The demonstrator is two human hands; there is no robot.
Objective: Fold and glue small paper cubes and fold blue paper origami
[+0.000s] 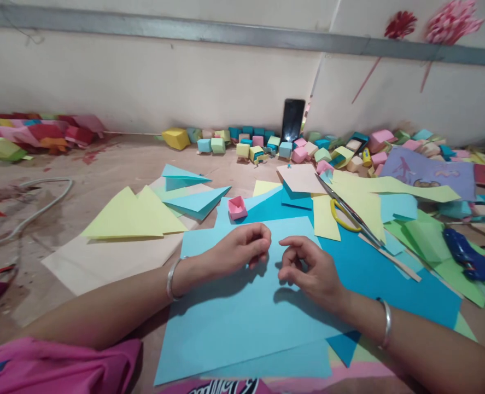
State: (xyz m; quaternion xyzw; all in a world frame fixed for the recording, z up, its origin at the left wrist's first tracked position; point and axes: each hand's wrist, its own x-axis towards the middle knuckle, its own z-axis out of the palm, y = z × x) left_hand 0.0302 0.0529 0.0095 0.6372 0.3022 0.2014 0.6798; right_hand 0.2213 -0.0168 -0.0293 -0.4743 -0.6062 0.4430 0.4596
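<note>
My left hand (248, 246) hovers over a large light blue paper sheet (234, 328). Its fingers are loosely curled with the thumb against them, and nothing shows in the grip. To its right, my right hand (310, 271) is held above the same sheet, with index finger and thumb apart and nothing between them. The two hands face each other with a small gap. Just beyond my left hand stands a small open pink paper box (237, 208). A darker blue sheet (393, 279) lies partly under the light blue one.
Yellow folded paper (133, 216) and blue folded pieces (199, 202) lie to the left. Yellow-handled scissors (344, 214) rest on scraps at right, near a blue glue gun (472, 257). Small paper boxes (217, 145) line the wall, where a phone (293, 120) leans. A white cable (41, 205) lies far left.
</note>
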